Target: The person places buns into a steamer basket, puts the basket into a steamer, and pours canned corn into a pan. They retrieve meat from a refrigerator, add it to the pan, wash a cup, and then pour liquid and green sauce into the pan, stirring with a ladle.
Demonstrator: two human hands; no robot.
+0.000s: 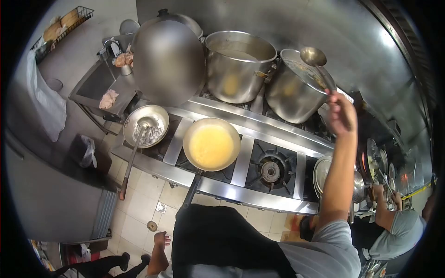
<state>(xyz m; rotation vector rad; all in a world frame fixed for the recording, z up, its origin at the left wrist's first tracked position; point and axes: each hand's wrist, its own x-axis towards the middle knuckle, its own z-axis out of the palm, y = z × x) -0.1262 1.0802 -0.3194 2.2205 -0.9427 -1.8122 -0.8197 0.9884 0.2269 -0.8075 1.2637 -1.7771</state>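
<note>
My right hand (342,113) is raised at the right with its fingers wrapped round the handle of a ladle (313,56). The ladle's round metal bowl is up above the rim of a large steel stockpot (291,97), which has some liquid with bits in it. My left hand (162,239) hangs low at my side over the floor, its fingers loosely stretched and nothing in them. Between my hands, a frying pan (212,144) with yellow liquid sits on the stove, its black handle (193,190) pointing toward me. Neither hand touches it.
Left of the pan, a wok (156,110) holds another ladle (131,165) with a wooden-tipped handle. A second stockpot (241,72) stands behind. A bare burner (270,172) is right of the pan. A sink (91,86) is far left. Another person (398,231) works at the right.
</note>
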